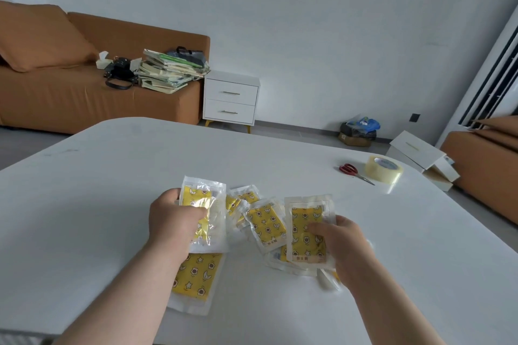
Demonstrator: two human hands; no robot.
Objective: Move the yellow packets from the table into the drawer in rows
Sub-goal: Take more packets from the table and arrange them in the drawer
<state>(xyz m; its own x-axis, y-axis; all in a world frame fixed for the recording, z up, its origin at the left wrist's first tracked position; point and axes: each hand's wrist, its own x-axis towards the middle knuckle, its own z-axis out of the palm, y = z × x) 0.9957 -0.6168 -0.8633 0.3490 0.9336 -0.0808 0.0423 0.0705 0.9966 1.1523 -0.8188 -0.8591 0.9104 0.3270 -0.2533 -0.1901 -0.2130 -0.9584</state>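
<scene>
On the near part of the white table [280,154] the yellow packets are spread loosely between both hands. The left hand [173,221] grips a held stack of packets [207,204], thumb curled over the front, lifted slightly and tilted. The right hand [344,244] pinches a single packet [307,228] upright by its right edge, thumb across the yellow print. Just between them a middle packet [266,224] lies flat and slanted, with a few more packets [242,199] overlapping just beyond it. A near packet [199,277] lies under the left forearm. Far right on the table sit red-handled scissors [351,171] just beside a roll of clear tape [384,172]. Beyond the table, against the far wall, a white bedside cabinet [231,98] stands with both drawer fronts closed, next to an orange sofa [84,92]
</scene>
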